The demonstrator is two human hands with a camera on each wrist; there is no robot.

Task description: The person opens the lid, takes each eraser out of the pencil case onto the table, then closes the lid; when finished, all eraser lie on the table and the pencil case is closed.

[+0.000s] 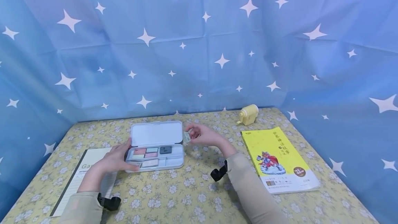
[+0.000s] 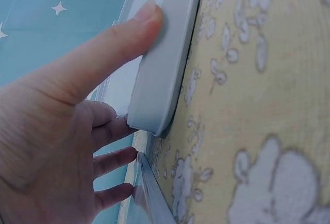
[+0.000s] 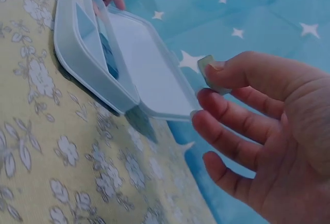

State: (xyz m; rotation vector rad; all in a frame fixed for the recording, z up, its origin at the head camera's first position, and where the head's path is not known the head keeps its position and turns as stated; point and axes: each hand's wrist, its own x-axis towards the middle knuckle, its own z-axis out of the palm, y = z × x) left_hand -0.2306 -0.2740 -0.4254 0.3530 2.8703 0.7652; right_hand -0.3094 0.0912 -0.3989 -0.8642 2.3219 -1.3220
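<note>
A white hinged case (image 1: 174,161) lies with its lid (image 1: 157,134) raised. Its compartments hold several small coloured blocks (image 1: 151,155) and a dark one (image 1: 166,150). My left hand (image 1: 113,160) grips the case's left end, the thumb (image 2: 129,30) against the front wall and the other fingers around the end and behind. Just right of the lid, my right hand (image 1: 203,136) pinches a small grey-green block (image 3: 206,69) between thumb and index finger. The remaining right fingers are loosely bent, one fingertip overlapping the lid's edge in the right wrist view.
A lined notebook (image 1: 91,165) lies under the left forearm. On the right is a yellow book (image 1: 273,158); behind it stands a yellow crank pencil sharpener (image 1: 248,114). Flowered cloth (image 1: 174,196) covers the table, and a blue star-patterned curtain (image 1: 186,16) hangs behind.
</note>
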